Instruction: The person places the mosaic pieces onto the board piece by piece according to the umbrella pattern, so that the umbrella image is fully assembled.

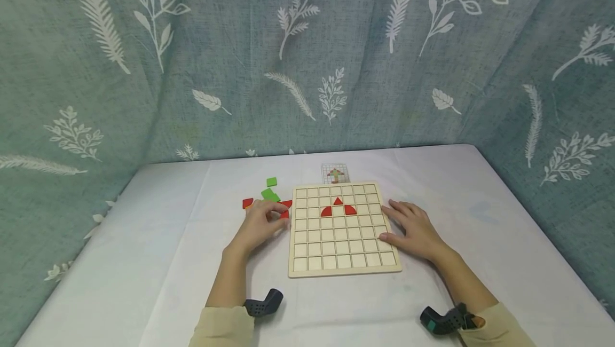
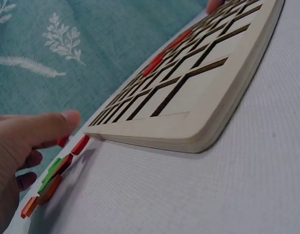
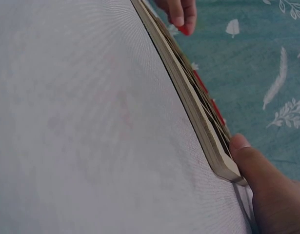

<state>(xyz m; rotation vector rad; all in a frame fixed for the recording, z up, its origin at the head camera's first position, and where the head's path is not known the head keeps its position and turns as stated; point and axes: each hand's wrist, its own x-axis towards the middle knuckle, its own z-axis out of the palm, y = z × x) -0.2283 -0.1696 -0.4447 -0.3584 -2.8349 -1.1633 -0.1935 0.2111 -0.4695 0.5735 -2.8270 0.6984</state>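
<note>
On the table lies a square wooden grid board (image 1: 343, 271). Three red pieces sit in its upper cells: a triangle (image 1: 338, 202) with a rounded-edge piece to its lower left (image 1: 326, 212) and another to its lower right (image 1: 350, 210). Just off the board's left edge, my left hand (image 1: 257, 223) pinches a small red piece (image 3: 184, 30) between thumb and fingers, above the table; its full shape is hidden. My right hand (image 1: 417, 230) rests at the board's right edge, fingers spread, its thumb (image 3: 240, 142) touching the rim.
Loose pieces lie around my left hand: green ones (image 1: 270, 195), a separate green square (image 1: 271, 181) and a red one (image 1: 247, 203), among others partly hidden. Behind the board is a small pattern card (image 1: 335, 173). A leaf-patterned curtain (image 1: 307, 58) hangs behind the table.
</note>
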